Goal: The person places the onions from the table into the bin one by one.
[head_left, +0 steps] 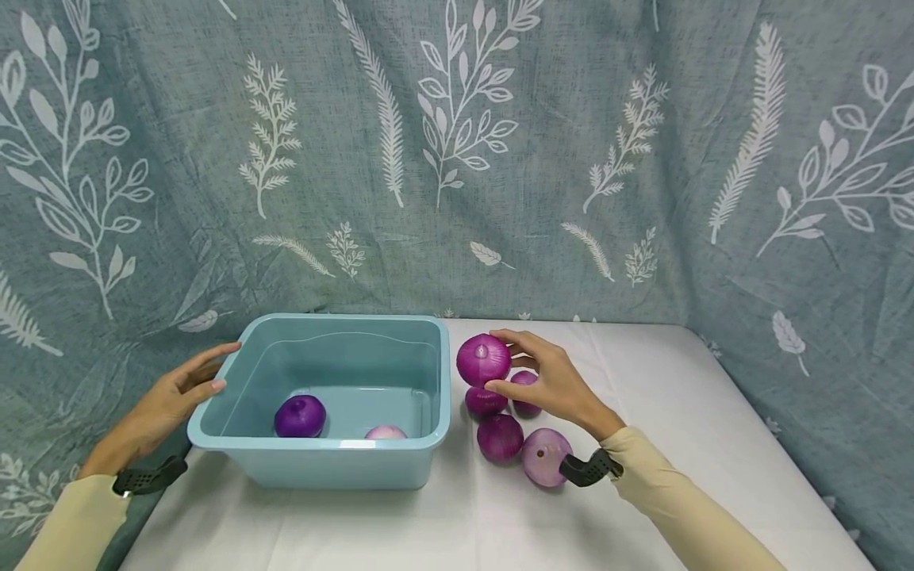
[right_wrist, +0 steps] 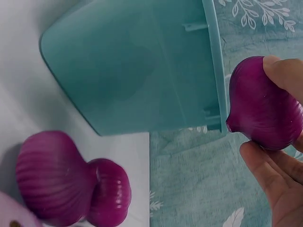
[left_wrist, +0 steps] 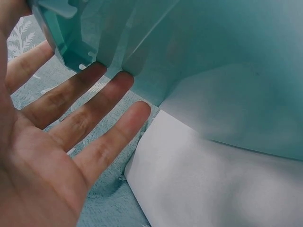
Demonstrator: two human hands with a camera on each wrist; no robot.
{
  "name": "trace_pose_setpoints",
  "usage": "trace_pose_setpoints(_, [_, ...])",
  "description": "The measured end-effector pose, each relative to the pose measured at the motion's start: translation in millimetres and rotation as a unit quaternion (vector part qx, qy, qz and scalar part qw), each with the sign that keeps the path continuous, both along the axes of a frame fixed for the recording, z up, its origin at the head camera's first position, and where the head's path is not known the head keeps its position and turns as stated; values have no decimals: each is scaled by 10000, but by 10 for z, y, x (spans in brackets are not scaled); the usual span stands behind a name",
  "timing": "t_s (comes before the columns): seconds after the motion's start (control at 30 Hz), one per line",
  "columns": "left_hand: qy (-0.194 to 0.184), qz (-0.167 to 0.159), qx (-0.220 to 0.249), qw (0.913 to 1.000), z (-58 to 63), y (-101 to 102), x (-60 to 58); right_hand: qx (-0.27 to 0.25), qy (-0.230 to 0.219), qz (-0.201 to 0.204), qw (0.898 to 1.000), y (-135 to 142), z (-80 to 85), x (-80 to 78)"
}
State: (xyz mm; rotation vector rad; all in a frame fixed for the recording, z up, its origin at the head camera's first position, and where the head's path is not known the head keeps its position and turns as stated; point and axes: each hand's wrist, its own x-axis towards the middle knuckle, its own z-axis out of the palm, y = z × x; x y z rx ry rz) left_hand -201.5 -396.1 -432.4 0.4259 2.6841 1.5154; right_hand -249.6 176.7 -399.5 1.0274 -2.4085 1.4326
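Observation:
My right hand (head_left: 553,381) pinches a red onion (head_left: 483,360) between thumb and fingers, lifted beside the tub's right rim. The right wrist view shows this onion (right_wrist: 262,104) with its pointed tip toward the tub. At the left stands a light blue plastic tub (head_left: 343,466). Against its left side my left hand (head_left: 167,404) rests with fingers extended, and the left wrist view shows these fingers (left_wrist: 106,101) against the outer wall. Inside the tub lie a dark purple onion (head_left: 300,416) and a pale pinkish onion (head_left: 385,432), partly hidden by the front rim.
Right of the tub, several more onions sit close together on the white table (head_left: 628,507): dark red ones (head_left: 500,438) and a paler purple one (head_left: 546,456) nearest the front. A patterned blue-grey curtain (head_left: 528,206) hangs behind and along the sides.

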Motion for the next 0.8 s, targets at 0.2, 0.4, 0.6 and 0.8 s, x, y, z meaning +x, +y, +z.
trace_pose_setpoints(0.2, [-13, 15, -4, 10000, 7, 10, -12, -9, 19, 78, 10000, -114, 50, 14])
trace_pose_setpoints(0.4, [-36, 61, -70, 10000, 2, 15, -28, -8, 40, 143, 9999, -290, 267, 179])
trace_pose_setpoints(0.6, [-51, 116, -59, 9999, -13, 18, -11, -116, 9, 288, 9995, -427, 296, 241])
trace_pose_setpoints(0.8, [51, 95, -173, 9998, -14, 5, -16, -219, -49, 333, 9992, -485, 295, 236])
